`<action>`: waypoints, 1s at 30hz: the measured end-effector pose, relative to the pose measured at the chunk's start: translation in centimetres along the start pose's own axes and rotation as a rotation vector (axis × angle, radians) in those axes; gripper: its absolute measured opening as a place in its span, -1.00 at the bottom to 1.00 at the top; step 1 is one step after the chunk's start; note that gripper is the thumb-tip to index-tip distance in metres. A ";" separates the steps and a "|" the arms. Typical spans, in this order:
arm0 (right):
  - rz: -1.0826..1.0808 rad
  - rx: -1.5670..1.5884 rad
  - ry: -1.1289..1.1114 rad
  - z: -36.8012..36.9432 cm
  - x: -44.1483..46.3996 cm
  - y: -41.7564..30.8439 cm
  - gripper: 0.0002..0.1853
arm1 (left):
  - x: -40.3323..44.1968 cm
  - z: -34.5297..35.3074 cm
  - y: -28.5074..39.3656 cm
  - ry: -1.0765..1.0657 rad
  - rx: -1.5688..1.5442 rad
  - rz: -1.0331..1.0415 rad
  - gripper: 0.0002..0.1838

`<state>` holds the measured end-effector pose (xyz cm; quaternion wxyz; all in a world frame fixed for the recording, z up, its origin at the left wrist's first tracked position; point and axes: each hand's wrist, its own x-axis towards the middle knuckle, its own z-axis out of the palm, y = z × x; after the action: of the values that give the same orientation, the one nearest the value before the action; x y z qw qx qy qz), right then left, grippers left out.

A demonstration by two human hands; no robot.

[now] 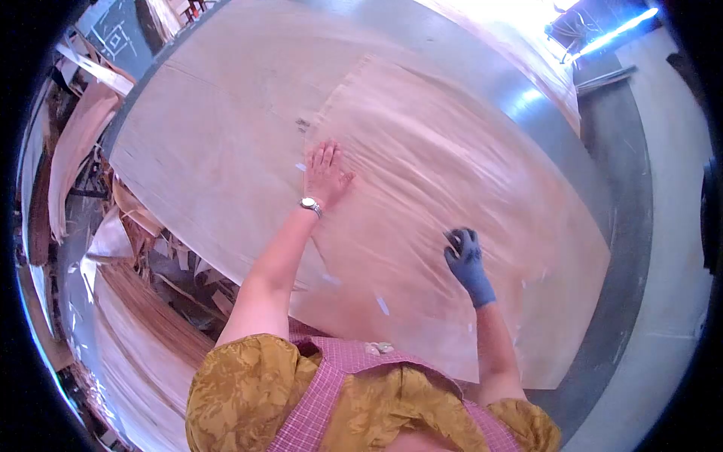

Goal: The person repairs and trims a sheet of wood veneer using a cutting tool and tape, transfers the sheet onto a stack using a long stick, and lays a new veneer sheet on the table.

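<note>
A thin, rippled wood veneer sheet point(482, 173) lies over a flatter veneer sheet point(218, 113). My left hand point(325, 173), bare with a watch point(309, 203) at the wrist, rests flat by the left edge of the rippled sheet, fingers spread and pointing away from me. My right hand point(465, 260) wears a blue-grey glove with dark fingertips. Its fingers are curled in, low over or touching the rippled sheet; whatever they hold is too small to make out. Small pale strips point(382, 304) lie on the veneer near me.
Torn veneer scraps point(113, 233) are heaped on the left, with long veneer strips point(151, 324) nearer me. A grey metal surface point(527, 102) borders the sheets on the far side. At the upper right stands a bright tube light point(614, 34).
</note>
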<state>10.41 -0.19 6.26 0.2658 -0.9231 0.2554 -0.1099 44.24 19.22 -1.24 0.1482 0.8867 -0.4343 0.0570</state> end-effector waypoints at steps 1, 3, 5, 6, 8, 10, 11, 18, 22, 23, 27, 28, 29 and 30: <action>-0.106 0.002 0.001 1.4 2.6 -1.2 -0.69 | 0.3 0.4 -0.6 -0.048 0.019 -0.037 -0.19; -0.216 -0.003 0.003 3.7 8.9 -4.3 -0.69 | 0.7 0.1 -0.9 -0.022 -0.050 -0.043 -0.17; -0.202 0.051 -0.106 5.9 13.7 -6.8 -0.73 | 0.4 0.1 -0.9 0.019 -0.078 -0.040 -0.18; -0.204 0.000 -0.132 7.0 16.4 -8.4 -0.75 | 0.7 0.4 -1.3 0.051 -0.082 -0.035 -0.19; -0.274 -0.108 -0.160 9.6 21.1 -10.6 -0.78 | 1.1 0.4 -1.7 0.055 -0.099 -0.041 -0.21; -0.372 -0.232 -0.190 12.1 24.8 -12.1 -0.79 | 1.6 -0.1 -1.6 0.005 -0.128 -0.065 -0.24; -0.397 -0.295 -0.219 13.2 26.3 -12.9 -0.80 | 1.5 0.4 -1.8 0.035 -0.128 -0.056 -0.26; -0.573 -0.397 -0.365 14.5 30.3 -16.5 -0.82 | 1.3 0.5 -1.4 0.071 -0.224 -0.077 -0.44; -0.743 -0.452 -0.458 15.7 31.8 -15.3 -0.81 | 1.8 0.3 -1.3 0.118 -0.323 -0.135 -0.49; -0.769 -0.447 -0.452 15.7 31.9 -15.2 -0.80 | 1.7 0.4 -1.2 0.141 -0.308 -0.138 -0.49; -0.907 -0.386 -0.454 15.8 32.7 -14.4 -0.78 | 2.0 0.7 -0.2 0.170 -0.291 -0.173 -0.51; -0.902 -0.407 -0.478 15.7 32.9 -14.5 -0.78 | 2.1 0.6 -0.1 0.165 -0.299 -0.186 -0.51; -0.896 -0.428 -0.500 15.6 33.0 -14.6 -0.77 | 2.2 0.6 0.1 0.160 -0.302 -0.198 -0.49; -0.890 -0.449 -0.522 15.5 33.1 -14.7 -0.77 | 2.3 0.5 0.2 0.154 -0.305 -0.209 -0.48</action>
<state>49.77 -0.28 3.59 0.0451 -0.9723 -0.2158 0.0776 45.50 17.23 -1.20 0.3188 0.8872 -0.3309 0.0425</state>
